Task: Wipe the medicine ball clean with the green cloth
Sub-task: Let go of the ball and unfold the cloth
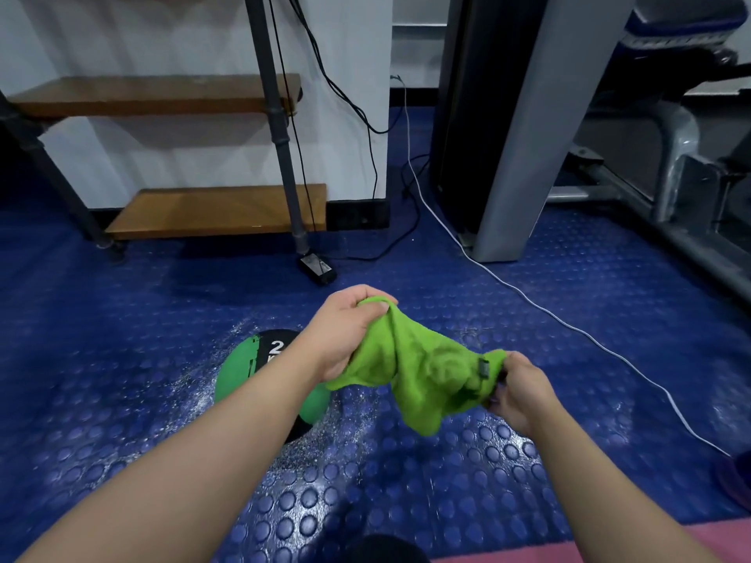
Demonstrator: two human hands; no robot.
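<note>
The medicine ball [237,373], green and black with a "2" on its top, sits on the blue studded floor [569,319], partly hidden behind the left forearm. A scatter of pale specks lies on the floor around it. The green cloth [418,367] is not touching it; the cloth hangs in the air just to its right, stretched between both hands. The left hand [349,331] has its fingers and thumb curled round one bunched end, held higher. The right hand [518,390] pinches the other end near a small dark tag, lower down. This looks like spreading or refolding the cloth to get a usable face before wiping, so the wiping seems not yet begun. Beyond lie a white cable [528,296], a black power adapter [319,269] and wooden shelves [219,209] against the wall.
</note>
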